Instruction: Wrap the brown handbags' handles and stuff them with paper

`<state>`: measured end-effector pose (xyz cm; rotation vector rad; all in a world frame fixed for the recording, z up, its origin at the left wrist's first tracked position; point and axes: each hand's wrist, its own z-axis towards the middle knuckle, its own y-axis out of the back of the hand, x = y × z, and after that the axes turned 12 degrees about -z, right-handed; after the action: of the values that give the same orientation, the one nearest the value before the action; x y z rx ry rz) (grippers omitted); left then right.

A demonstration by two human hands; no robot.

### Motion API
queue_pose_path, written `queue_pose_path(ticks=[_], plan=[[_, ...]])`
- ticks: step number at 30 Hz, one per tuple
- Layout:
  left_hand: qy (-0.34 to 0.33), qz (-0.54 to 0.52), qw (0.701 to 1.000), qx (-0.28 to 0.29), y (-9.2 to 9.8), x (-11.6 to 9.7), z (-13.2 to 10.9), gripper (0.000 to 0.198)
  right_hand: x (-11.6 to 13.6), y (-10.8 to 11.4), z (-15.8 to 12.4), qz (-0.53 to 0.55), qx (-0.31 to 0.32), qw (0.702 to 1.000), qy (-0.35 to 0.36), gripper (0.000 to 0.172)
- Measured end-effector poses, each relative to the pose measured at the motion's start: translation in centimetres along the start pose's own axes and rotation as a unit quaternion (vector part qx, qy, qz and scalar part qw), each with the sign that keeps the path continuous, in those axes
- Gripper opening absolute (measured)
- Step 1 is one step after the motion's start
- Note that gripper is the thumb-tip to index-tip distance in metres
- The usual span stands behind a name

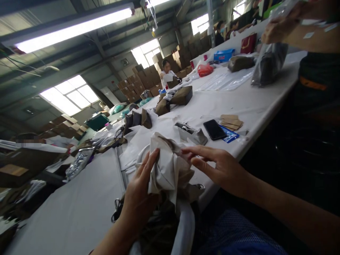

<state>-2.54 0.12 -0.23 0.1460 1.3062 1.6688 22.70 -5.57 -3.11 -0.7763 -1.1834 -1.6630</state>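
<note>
A crumpled sheet of off-white paper (164,170) stands up in front of me, with brown-olive material showing at its right side. My left hand (142,193) is closed around the paper's left side, fingers pressed along it. To the right, my right hand (221,168) has its fingers stretched out and apart, the fingertips at the paper's right edge. Below is a dark olive bag (162,226), partly hidden by my left hand and the paper. A white-wrapped strap (184,226) curves down from it. Metal rings show at both sides.
The long white table (82,198) carries a phone (214,129), brown cards (231,121), a grey pouch (191,132) and olive bags (182,95). At upper right, another person's hand (276,30) holds a clear plastic bag (269,67). Stacked cartons (138,85) stand behind.
</note>
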Motion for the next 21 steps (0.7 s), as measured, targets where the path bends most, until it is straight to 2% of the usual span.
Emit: queue_pose_path(ticks=[1, 3, 5, 6, 8, 10, 13, 15, 16, 18, 20, 21], plan=[[0.011, -0.001, 1.0, -0.005, 0.4, -0.1, -0.1, 0.098, -0.9, -0.2, -0.7, -0.04, 0.013, 0.999, -0.021, 0.042], [0.017, -0.008, 1.0, 0.001, 0.9, -0.5, -0.2, 0.094, -2.3, -0.9, -1.9, -0.044, 0.099, 0.992, -0.065, 0.038], [0.005, -0.012, 1.0, 0.023, 1.2, -1.1, -0.2, 0.093, -3.2, -2.0, -2.4, 0.028, 0.18, 0.978, -0.101, 0.031], [0.002, -0.012, 0.999, 0.035, 1.3, -1.3, -0.1, 0.093, -3.4, -2.4, -2.3, 0.077, 0.196, 0.971, -0.117, 0.026], [0.003, -0.012, 0.998, 0.058, 1.5, -1.8, 0.0, 0.094, -3.3, -3.1, -1.8, 0.19, 0.183, 0.953, -0.152, 0.021], [0.014, -0.007, 0.997, 0.074, 1.5, -2.0, 0.2, 0.091, -2.7, -3.6, -1.0, 0.317, 0.161, 0.918, -0.174, 0.024], [0.029, 0.008, 0.994, 0.101, 1.1, -1.8, 0.3, 0.101, -1.5, -4.2, -0.1, 0.46, 0.175, 0.859, -0.143, 0.032], [0.028, 0.011, 0.994, 0.104, 0.8, -1.4, 0.4, 0.108, -0.8, -4.5, 0.3, 0.48, 0.202, 0.848, -0.102, 0.032], [0.023, 0.01, 0.994, 0.104, 0.8, -1.2, 0.3, 0.108, -0.7, -4.6, 0.3, 0.461, 0.206, 0.859, -0.083, 0.03], [0.018, 0.014, 0.994, 0.106, 1.0, -0.8, 0.1, 0.101, -1.1, -4.6, 0.3, 0.356, 0.181, 0.916, -0.044, 0.023], [0.019, 0.021, 0.993, 0.112, 1.7, -0.6, -0.3, 0.096, -2.0, -4.6, -0.1, 0.187, 0.129, 0.974, -0.004, 0.018], [0.018, 0.021, 0.994, 0.108, 2.2, -0.6, -0.6, 0.096, -2.5, -4.7, -0.4, 0.096, 0.107, 0.989, 0.013, 0.019]])
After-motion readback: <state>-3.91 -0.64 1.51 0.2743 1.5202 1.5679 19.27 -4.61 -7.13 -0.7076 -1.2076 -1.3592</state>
